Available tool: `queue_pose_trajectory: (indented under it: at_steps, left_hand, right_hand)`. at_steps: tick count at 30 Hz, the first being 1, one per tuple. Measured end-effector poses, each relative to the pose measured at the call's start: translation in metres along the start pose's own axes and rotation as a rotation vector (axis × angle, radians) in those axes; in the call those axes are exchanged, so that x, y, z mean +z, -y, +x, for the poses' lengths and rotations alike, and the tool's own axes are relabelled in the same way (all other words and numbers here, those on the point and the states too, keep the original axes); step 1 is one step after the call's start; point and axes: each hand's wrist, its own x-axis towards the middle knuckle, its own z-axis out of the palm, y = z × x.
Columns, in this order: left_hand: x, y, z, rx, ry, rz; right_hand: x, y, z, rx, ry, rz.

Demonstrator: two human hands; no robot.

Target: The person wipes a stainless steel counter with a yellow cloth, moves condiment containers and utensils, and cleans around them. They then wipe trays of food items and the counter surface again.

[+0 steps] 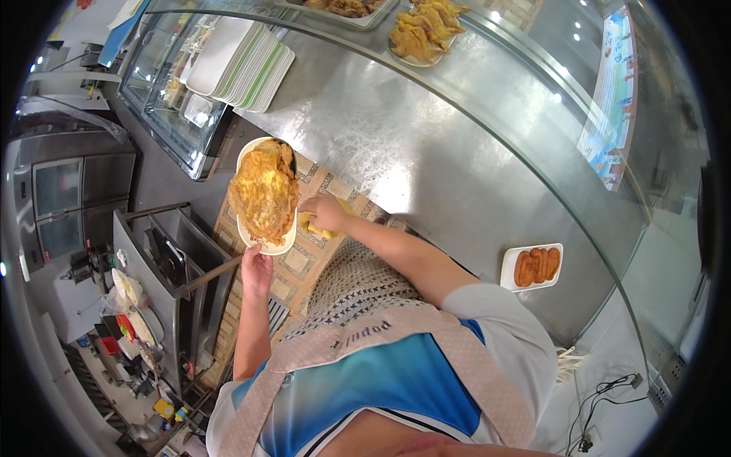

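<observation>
An oval white plate (277,248) heaped with golden fried food, which looks like fried egg (262,188), is held out over the tiled floor. My left hand (257,268) grips its near end, with the fingertips on the rim. Close to the plate's right side, my right hand (324,213) is closed on a yellow cloth (313,227). Whether that hand touches the plate I cannot tell.
A steel counter (365,131) behind curved glass bears stacked white trays (243,65), a plate of fried pieces (425,34) and a small dish of browned sausages (537,267). A steel cabinet with open compartments (171,251) stands at the left. Black cables (605,388) hang at lower right.
</observation>
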Motion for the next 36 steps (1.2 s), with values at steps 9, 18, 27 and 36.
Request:
queue_pose_trajectory:
  at_steps: [9, 18, 27, 36]
  left_hand:
    - [-0.029, 0.013, -0.002, -0.083, -0.036, -0.136]
    - [-0.052, -0.02, 0.017, -0.046, 0.096, 0.101]
    - [-0.106, -0.079, 0.046, -0.042, 0.266, 0.215]
    - [-0.088, -0.072, 0.057, -0.029, 0.334, 0.259]
  right_hand:
    - [-0.168, -0.061, -0.276, 0.39, -0.825, 0.649]
    - [-0.173, -0.137, -0.182, 0.832, -0.922, -0.791]
    - [0.03, -0.037, 0.094, 0.075, -0.866, -0.796]
    - [-0.009, 0.043, -0.043, 0.254, -0.999, -0.433]
